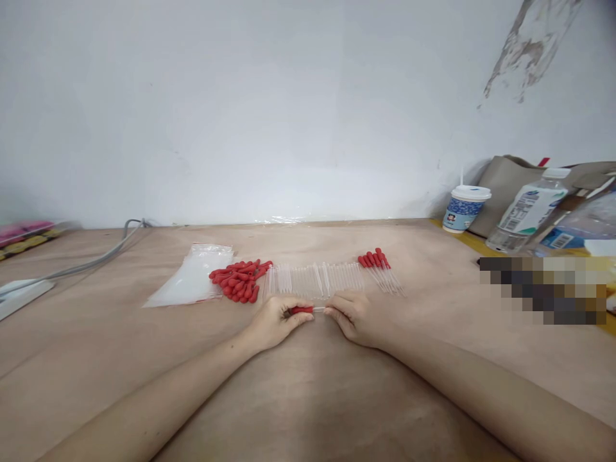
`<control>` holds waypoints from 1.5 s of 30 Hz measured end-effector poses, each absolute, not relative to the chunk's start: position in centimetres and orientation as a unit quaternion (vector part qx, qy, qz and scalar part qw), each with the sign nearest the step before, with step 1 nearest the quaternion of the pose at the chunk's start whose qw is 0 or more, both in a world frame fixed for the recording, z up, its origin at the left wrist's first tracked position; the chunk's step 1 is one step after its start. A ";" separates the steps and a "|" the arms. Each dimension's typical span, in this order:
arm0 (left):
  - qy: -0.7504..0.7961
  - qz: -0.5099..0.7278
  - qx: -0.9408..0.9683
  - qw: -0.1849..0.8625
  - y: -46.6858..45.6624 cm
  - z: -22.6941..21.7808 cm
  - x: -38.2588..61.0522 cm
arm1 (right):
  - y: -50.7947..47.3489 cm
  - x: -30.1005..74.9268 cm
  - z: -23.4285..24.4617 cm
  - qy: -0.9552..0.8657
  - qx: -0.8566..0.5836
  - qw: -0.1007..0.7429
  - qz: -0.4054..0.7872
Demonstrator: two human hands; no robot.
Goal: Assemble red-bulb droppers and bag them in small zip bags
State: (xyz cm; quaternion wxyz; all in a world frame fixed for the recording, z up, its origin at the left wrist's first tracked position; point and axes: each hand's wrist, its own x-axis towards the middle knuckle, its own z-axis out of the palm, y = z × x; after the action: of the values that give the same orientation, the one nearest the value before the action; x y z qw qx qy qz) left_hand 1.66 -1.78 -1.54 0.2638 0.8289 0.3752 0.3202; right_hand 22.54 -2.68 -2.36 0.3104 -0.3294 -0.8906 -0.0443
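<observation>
Head view: Just below the center of the frame, a left hand [282,319] pinches a red bulb [303,310] while a right hand [353,317] pinches a clear tube [318,309] touching it. Above them lies a row of tubes [308,280], between heaped bulbs [238,280], left, and red-capped tubes [380,263], right.

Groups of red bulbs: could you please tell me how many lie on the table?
2: a loose heap by the white bag, and a cluster on clear tubes at the right.
</observation>
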 end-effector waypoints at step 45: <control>0.366 0.333 0.861 0.114 -2.0 -1.3 1.4 | 2.0 28.4 -1.0 -0.663 -0.727 0.165 -0.070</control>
State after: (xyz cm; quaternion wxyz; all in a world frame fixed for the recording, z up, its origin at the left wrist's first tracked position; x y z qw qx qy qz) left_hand 1.44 -2.00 -1.29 0.1145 0.8613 0.3665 0.3327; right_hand 28.37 2.03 -0.95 0.1654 -0.7267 -0.6631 -0.0696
